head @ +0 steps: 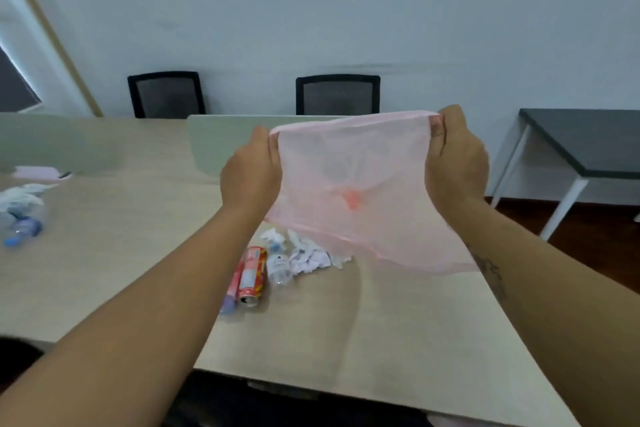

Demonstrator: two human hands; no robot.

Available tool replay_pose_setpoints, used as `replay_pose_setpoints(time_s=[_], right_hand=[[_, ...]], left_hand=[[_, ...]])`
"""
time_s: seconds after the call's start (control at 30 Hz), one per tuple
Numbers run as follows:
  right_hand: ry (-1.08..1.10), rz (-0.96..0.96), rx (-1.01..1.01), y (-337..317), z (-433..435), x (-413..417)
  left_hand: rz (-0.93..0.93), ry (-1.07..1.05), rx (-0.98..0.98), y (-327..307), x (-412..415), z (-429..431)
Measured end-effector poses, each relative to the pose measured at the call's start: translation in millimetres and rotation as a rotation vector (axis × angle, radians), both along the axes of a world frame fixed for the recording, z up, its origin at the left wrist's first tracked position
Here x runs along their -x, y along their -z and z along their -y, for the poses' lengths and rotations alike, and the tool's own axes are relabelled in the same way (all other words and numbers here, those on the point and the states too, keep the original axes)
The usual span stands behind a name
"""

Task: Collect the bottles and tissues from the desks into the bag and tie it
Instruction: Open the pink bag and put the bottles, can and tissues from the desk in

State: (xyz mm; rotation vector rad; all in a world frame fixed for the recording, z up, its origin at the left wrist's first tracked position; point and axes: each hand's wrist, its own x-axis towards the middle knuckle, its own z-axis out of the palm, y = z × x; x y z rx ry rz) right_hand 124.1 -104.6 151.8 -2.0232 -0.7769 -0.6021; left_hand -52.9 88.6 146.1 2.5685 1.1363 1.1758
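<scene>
Both hands are raised over the table [121, 253] and hold a thin, see-through pink bag [349, 177] stretched between them. The left hand [251, 173] pinches the left end of the bag's upper rim, and the right hand [457, 163] pinches the right end a little higher, so the rim runs taut and slightly tilted. The rest of the bag hangs slack in the air toward the near side, with a darker pink knot of plastic showing through near its middle. Below the bag, on the table, lies a small heap of litter: a red can [252, 276] on its side with its open end toward the near edge, a clear bottle [278, 265] touching it on the right, and crumpled white tissues [311, 256] just beyond, partly hidden under the hanging plastic. At the far left of the table sits a second heap, a blue-labelled bottle [22, 230] lying down beside more white tissue [20, 198]. A pale divider panel [221, 146] stands on the far side of the table, two black chairs [166, 94] stand against the wall, and a dark side table [581, 142] stands at the right.
</scene>
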Motion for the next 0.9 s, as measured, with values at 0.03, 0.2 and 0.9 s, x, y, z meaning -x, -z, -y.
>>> replay_pose_setpoints(time_s=[0.03, 0.2, 0.9], right_hand=[[-0.014, 0.003, -0.032, -6, -18, 16], [-0.052, 0.018, -0.059, -12, -103, 105], [-0.387, -0.309, 0.407, 147, -303, 286]], left_hand=[[0.005, -0.015, -0.028, -8, 18, -15], [-0.003, -0.058, -0.119, -27, 127, -96], [-0.429, -0.162, 0.067, 85, 334, -288]])
